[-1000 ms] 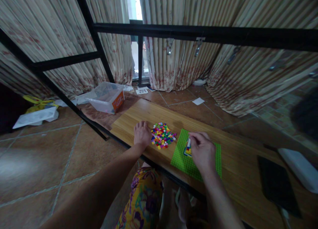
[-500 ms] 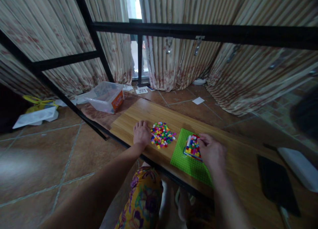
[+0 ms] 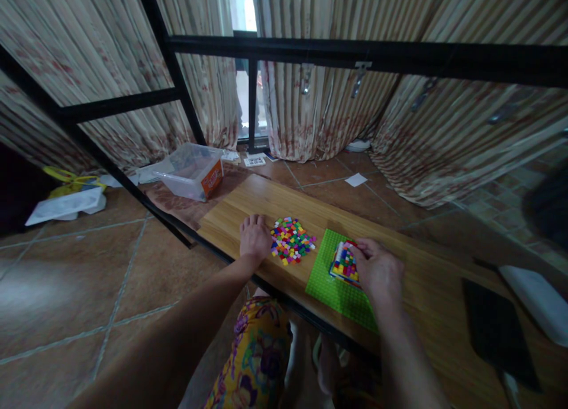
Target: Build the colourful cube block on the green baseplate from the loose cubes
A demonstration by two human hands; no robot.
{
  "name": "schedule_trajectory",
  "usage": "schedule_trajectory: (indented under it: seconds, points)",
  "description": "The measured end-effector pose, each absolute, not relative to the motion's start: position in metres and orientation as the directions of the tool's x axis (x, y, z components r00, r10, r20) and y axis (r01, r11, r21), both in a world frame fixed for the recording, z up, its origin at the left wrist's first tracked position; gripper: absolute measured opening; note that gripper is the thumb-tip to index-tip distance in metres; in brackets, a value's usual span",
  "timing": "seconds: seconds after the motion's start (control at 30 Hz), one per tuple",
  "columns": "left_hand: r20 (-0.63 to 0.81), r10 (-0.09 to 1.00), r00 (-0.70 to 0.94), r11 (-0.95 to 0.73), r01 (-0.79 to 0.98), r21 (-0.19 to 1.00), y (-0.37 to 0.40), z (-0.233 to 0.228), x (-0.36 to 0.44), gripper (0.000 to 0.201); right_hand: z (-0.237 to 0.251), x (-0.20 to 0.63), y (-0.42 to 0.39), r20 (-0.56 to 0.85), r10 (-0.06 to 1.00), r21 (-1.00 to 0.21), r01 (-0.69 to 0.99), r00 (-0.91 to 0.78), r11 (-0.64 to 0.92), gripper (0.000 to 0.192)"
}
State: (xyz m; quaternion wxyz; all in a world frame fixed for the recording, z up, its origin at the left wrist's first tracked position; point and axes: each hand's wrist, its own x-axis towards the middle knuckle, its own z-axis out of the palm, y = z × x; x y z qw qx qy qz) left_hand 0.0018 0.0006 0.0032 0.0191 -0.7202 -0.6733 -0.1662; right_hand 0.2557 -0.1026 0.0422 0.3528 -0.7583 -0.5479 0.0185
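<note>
On the green baseplate (image 3: 331,284), the right hand (image 3: 377,270) seems to pinch the brick block's (image 3: 344,262) edge; press squarely down. Left of it, the left hand (image 3: 254,237) lies spread beside loose bricks (image 3: 291,240).

A clear plastic box (image 3: 191,172) sits on the tiled floor (image 3: 110,267) near striped curtains (image 3: 310,113).

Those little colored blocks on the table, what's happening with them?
A person sits at a low wooden table. The right hand rests on a green baseplate, its fingers against a small patch of colored bricks built on it. The left hand lies flat on the table, right beside a loose pile of colored bricks. A clear plastic box sits on the tiled floor beyond.
</note>
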Motion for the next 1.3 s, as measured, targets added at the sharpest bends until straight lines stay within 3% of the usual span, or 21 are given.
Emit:
schedule_trajectory:
  seconds: [0.3,0.53,0.77,0.83,1.1,1.3]
  points:
    - [0.264,0.964,0.045,-0.103,0.973,0.208,0.002,0.002,0.001,0.032,0.043,0.257,-0.104,0.367,0.835,-0.567,0.81,0.411,-0.149,0.026]
    - [0.264,0.964,0.038,-0.094,0.975,0.201,0.001,0.004,0.002,0.031,0.041,0.266,-0.107,0.358,0.808,-0.617,0.768,0.467,-0.17,0.028]
    - [0.252,0.967,0.041,-0.095,0.974,0.204,0.002,0.003,0.001,0.03,0.044,0.269,-0.102,0.487,0.764,-0.464,0.867,0.423,-0.185,0.039]
    - [0.261,0.965,0.037,-0.094,0.974,0.207,0.002,0.003,0.001,0.03,0.041,0.267,-0.097,0.446,0.794,-0.475,0.861,0.413,-0.181,0.042]
    - [0.247,0.968,0.044,-0.098,0.973,0.208,0.001,0.004,0.001,0.031,0.033,0.267,-0.093,0.127,0.83,-0.721,0.625,0.544,-0.299,0.044]
    - [0.24,0.97,0.041,-0.093,0.973,0.209,0.001,0.005,0.002,0.032,0.034,0.264,-0.092,0.121,0.826,-0.727,0.616,0.551,-0.304,0.044]
